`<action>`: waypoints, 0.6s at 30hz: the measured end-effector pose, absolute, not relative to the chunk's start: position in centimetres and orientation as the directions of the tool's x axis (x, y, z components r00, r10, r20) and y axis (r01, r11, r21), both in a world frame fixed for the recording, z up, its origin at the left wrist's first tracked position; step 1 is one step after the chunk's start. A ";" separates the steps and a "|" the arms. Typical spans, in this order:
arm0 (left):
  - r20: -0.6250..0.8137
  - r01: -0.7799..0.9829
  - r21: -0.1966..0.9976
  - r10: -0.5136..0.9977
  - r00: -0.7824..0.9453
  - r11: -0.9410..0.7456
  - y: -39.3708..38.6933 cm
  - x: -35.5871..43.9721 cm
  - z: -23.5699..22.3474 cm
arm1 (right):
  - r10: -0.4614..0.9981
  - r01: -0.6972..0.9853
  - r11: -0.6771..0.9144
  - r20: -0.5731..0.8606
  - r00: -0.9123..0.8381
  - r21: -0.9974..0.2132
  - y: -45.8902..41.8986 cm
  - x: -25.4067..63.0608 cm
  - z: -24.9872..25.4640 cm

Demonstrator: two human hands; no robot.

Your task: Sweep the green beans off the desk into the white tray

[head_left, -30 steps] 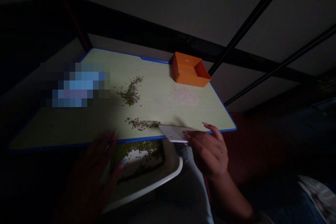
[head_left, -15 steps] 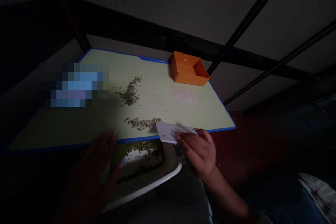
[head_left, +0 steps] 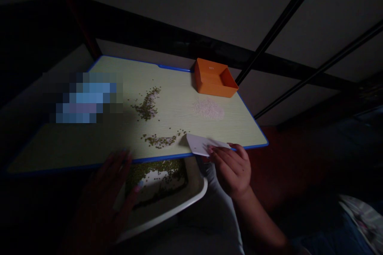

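Observation:
My right hand (head_left: 233,169) grips a flat white plastic scraper (head_left: 202,145), tilted over the table's front edge. Just left of the scraper lies a strip of green beans mixed with pale grains (head_left: 160,141). A second mixed heap (head_left: 147,105) sits farther back, and a patch of pale grains (head_left: 208,109), rice-like, is to the right. In shadow, my left hand (head_left: 112,191) has its fingers apart, fingertips by the table edge and thumb over a white tub (head_left: 179,209). Many green beans (head_left: 161,166) lie inside the tub, below the table edge.
The pale table (head_left: 176,87) has a blue rim. An orange open box (head_left: 217,81) stands at its back right corner, near the wall. A blurred-out bright blue patch (head_left: 89,97) is at the left. My legs are under the tub.
My right hand has moved the scraper a little right and away from me. A few beans now lie scattered between the front strip and the scraper. My left hand stays about where it was.

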State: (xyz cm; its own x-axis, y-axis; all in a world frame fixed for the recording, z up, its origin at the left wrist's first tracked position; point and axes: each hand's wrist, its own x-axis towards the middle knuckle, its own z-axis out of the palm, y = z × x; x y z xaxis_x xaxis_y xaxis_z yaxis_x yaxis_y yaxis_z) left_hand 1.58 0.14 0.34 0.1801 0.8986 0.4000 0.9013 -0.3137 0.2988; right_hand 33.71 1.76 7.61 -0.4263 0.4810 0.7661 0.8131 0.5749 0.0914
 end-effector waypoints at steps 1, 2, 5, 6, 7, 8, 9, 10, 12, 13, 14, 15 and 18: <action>0.403 0.903 0.292 0.897 0.182 -0.315 0.1 1.6 0.3 | 0.475 0.816 0.570 0.774 -0.419 0.092 1.7 33.8 7.6; 0.408 0.905 0.285 0.894 0.185 -0.317 0.1 1.5 0.3 | 0.469 0.822 0.562 0.784 -0.407 0.090 1.7 33.9 7.6; 0.413 0.903 0.280 0.890 0.192 -0.325 0.1 1.5 0.3 | 0.457 0.839 0.538 0.810 -0.368 0.078 1.8 34.1 7.5; 0.411 0.902 0.284 0.891 0.191 -0.325 0.1 1.5 0.3 | 0.456 0.842 0.533 0.812 -0.364 0.077 1.8 34.1 7.4; 0.409 0.903 0.288 0.893 0.186 -0.320 0.1 1.5 0.3 | 0.456 0.844 0.531 0.813 -0.363 0.079 1.9 34.1 7.4; 0.403 0.903 0.291 0.897 0.182 -0.315 0.1 1.5 0.3 | 0.455 0.843 0.531 0.812 -0.366 0.083 2.0 34.0 7.4; 0.399 0.904 0.292 0.899 0.180 -0.311 0.1 1.5 0.3 | 0.451 0.842 0.533 0.812 -0.370 0.088 2.1 34.0 7.3; 0.399 0.906 0.290 0.899 0.179 -0.309 0.1 1.5 0.3 | 0.446 0.840 0.534 0.813 -0.374 0.093 2.2 33.9 7.3; 0.400 0.904 0.286 0.897 0.188 -0.318 0.1 1.5 0.3 | 0.441 0.837 0.538 0.812 -0.383 0.102 2.4 33.8 7.3; 0.404 0.904 0.283 0.895 0.191 -0.321 0.1 1.5 0.3 | 0.442 0.835 0.541 0.809 -0.388 0.105 2.5 33.7 7.3; 0.405 0.905 0.278 0.894 0.193 -0.322 0.1 1.5 0.3 | 0.444 0.833 0.543 0.806 -0.392 0.107 2.6 33.6 7.4; 0.404 0.906 0.275 0.894 0.195 -0.321 0.1 1.4 0.2 | 0.448 0.832 0.544 0.802 -0.397 0.108 2.7 33.5 7.4; 0.403 0.909 0.269 0.894 0.194 -0.318 0.0 1.3 -0.1 | 0.454 0.828 0.549 0.792 -0.408 0.112 3.0 33.3 7.4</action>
